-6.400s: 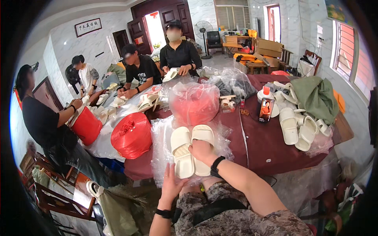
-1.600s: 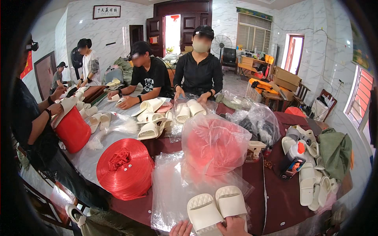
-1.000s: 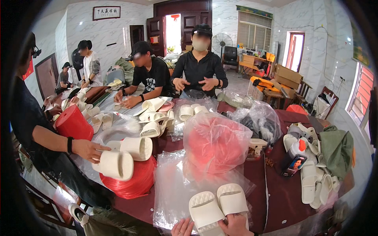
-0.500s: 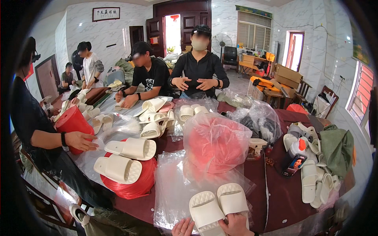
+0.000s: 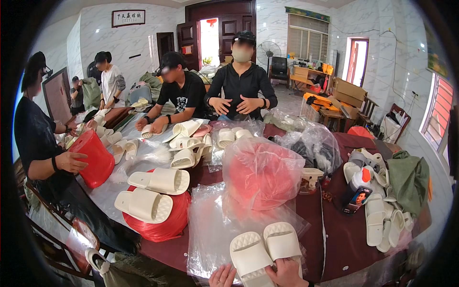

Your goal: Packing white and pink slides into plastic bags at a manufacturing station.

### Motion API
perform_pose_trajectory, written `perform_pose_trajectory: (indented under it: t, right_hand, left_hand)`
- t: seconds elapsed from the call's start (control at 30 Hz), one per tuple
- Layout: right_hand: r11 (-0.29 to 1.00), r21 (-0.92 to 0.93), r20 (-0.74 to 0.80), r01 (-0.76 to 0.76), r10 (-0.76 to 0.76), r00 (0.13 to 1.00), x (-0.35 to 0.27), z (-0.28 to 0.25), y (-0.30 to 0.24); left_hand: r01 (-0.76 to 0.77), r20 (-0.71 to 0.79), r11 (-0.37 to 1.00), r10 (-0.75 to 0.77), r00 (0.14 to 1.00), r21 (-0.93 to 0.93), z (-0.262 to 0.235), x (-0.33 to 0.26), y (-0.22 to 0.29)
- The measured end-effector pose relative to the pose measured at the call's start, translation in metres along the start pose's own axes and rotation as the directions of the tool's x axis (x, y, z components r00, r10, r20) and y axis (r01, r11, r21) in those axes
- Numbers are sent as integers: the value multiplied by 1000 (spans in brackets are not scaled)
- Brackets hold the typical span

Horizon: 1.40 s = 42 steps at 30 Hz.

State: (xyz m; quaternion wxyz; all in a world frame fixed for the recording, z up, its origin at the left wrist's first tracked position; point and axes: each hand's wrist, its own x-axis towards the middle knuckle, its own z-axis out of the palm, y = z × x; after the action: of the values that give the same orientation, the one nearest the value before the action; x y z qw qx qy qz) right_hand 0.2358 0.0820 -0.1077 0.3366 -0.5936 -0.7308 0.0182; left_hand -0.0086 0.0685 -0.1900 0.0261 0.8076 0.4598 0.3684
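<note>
A pair of cream slippers (image 5: 249,254) lies side by side at the near edge of the table, toes pointing away from me. My right hand (image 5: 288,273) grips the pair at the heel end, its fingers over the footbeds. Just left of the slippers, my left hand (image 5: 223,276) lies with its fingers stretched out on the near edge of a stack of clear plastic bags (image 5: 206,239). Beyond the slippers sits a red bundle (image 5: 263,177) wrapped in clear plastic. Another cream pair (image 5: 148,204) rests on a roll of red twine (image 5: 158,230) to the left.
More slippers (image 5: 186,143) are heaped farther back, and others (image 5: 382,220) lie right beside a phone (image 5: 356,200) and a white bottle (image 5: 359,179). At the left a person holds a red plastic stool (image 5: 95,160). Several people sit or stand around the table (image 5: 344,248).
The person at the left has tilted the red stool and drawn it toward themselves. A far person has risen with a green cloth. My hands and the slippers stay in place.
</note>
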Motion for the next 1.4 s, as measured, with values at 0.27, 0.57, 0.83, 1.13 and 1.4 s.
perform_pose_trajectory:
  t: [0.27, 0.57, 0.83, 1.13, 1.4]
  right_hand:
    - [1000, 11, -8, 12, -12, 1000, 1, 1, 2]
    - [999, 2, -56, 52, -52, 997, -1, 1, 1]
    - [998, -6, -52, 60, -60, 997, 0, -2, -1]
    - [988, -2, -93, 155, -155, 984, 12, -29, -14]
    - [972, 211, 368, 104, -178, 913, 8, -108, -26]
  left_hand:
    - [10, 19, 1000, -10, 1000, 12, 0, 0, 0]
    - [-4, -24, 1000, 5, 1000, 31, 1, 1, 1]
    - [0, -15, 999, 0, 1000, 37, -1, 1, 2]
    - [17, -13, 999, -17, 1000, 29, -2, 2, 5]
    - [37, 22, 999, -38, 999, 26, -6, 1, 6]
